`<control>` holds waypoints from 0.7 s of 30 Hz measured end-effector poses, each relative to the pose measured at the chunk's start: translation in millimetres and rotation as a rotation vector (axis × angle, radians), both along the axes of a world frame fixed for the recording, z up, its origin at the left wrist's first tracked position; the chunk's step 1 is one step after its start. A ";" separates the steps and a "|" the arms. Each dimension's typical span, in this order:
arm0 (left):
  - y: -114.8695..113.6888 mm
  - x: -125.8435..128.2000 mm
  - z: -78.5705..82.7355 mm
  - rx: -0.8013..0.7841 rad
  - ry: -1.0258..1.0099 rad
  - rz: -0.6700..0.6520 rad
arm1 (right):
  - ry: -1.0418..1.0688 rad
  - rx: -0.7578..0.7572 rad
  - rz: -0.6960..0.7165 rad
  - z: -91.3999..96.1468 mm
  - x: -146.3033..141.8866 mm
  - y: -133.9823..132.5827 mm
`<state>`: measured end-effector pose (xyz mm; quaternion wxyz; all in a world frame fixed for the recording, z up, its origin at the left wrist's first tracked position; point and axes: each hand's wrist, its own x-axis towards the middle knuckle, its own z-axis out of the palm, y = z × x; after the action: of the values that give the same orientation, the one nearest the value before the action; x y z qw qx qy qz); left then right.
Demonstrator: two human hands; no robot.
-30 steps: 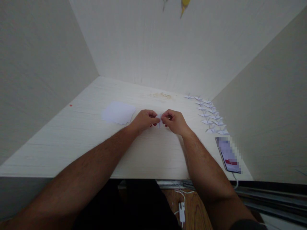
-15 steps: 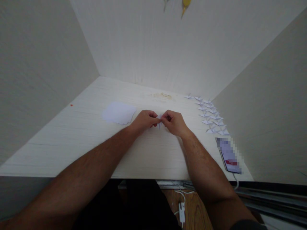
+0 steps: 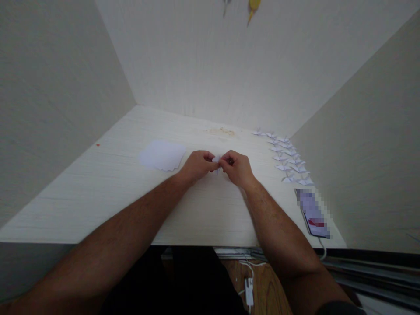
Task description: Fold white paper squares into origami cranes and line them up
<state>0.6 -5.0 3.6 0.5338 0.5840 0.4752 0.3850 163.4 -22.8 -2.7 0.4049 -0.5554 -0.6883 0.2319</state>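
Note:
A small piece of folded white paper (image 3: 216,159) is pinched between my two hands, just above the middle of the table (image 3: 210,210). My left hand (image 3: 198,165) grips its left side between thumb and fingers. From the other side, my right hand (image 3: 236,166) pinches it with thumb and forefinger. A narrow point of the paper sticks down below the fingers; most of the rest is hidden by them. Left of my left hand lies a spread stack of white paper sheets (image 3: 163,154). Several folded white paper cranes (image 3: 282,155) stand in rows to the right.
A phone (image 3: 312,213) with a blurred screen and a white cable (image 3: 324,250) lies near the right front edge. Walls enclose the table at the back and sides. A brownish stain (image 3: 223,131) marks the table's back. Below, a white power strip (image 3: 249,292) rests on the wooden floor.
Both hands keep their pinch on the folded paper at nearly the same spot. The paper's lower point has shifted slightly, and the right fingers have moved a little.

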 end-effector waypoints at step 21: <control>1.3 2.3 1.9 -0.014 -0.345 0.148 | 0.489 -0.218 -0.073 8.2 -26.3 -8.5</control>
<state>2.9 -3.7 5.5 0.5816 0.4689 0.4209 0.5145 137.2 -31.3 5.5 0.5052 -0.5477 -0.5203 0.4172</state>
